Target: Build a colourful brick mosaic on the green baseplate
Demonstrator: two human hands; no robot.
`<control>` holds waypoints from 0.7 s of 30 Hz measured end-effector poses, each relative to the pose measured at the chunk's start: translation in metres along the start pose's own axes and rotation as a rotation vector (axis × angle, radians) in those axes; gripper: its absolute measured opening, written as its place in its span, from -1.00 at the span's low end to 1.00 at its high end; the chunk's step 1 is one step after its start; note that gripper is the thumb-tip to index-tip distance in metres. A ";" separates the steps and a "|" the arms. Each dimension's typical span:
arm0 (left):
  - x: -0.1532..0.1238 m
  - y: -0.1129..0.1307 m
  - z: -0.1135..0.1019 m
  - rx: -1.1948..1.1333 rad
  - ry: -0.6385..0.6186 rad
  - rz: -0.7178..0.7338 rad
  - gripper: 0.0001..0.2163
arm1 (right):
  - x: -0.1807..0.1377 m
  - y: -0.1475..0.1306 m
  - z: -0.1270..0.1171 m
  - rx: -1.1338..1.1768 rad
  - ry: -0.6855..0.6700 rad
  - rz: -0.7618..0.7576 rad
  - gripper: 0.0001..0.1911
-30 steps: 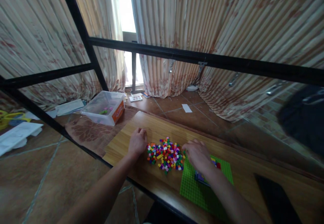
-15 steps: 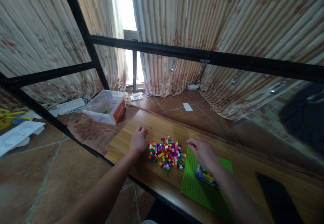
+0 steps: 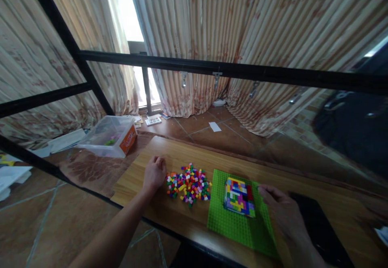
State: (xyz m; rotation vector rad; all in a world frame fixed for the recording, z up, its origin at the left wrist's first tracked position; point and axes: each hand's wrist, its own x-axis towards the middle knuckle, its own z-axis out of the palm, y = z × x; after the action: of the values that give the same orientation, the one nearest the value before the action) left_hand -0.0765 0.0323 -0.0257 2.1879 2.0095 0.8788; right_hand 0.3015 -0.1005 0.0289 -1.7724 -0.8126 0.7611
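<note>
My left hand (image 3: 155, 174) rests on the wooden table, its fingers curled closed, just left of a loose pile of small multicoloured toy bricks (image 3: 190, 185). Nothing shows in its fingers. To the right of the pile lies a green studded baseplate (image 3: 216, 219). A block of colourful bricks (image 3: 239, 197), fitted together in a rectangle, sits on it. At the baseplate's right side, my right hand (image 3: 280, 207) hovers with thumb and forefinger pinched. Whatever is in that pinch, if anything, is too small to make out.
A dark flat panel (image 3: 321, 227) lies right of the baseplate on the table (image 3: 145, 219). A clear plastic bin (image 3: 106, 138) stands on the brown mat at the left. Black metal bars (image 3: 182, 62) cross in front of the curtains. At right is a dark rounded object (image 3: 348, 130).
My right hand has moved right, from the baseplate's upper left corner to its right side, uncovering the brick block. My left hand stays by the pile. The view has shifted right.
</note>
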 end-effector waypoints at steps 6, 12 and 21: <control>0.001 0.001 -0.002 0.014 0.006 0.001 -0.79 | 0.007 0.014 0.016 -0.030 -0.071 -0.092 -0.62; 0.001 0.001 -0.002 0.039 0.000 0.000 -0.79 | 0.012 0.026 0.023 -0.023 -0.088 -0.098 -0.63; 0.000 0.001 -0.001 0.013 0.018 0.008 -0.78 | 0.017 0.026 0.025 0.112 -0.089 0.017 -0.52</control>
State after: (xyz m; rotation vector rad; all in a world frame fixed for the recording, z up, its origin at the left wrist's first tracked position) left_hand -0.0763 0.0320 -0.0250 2.2037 2.0214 0.8925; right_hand 0.2960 -0.0803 -0.0053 -1.6575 -0.7991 0.8845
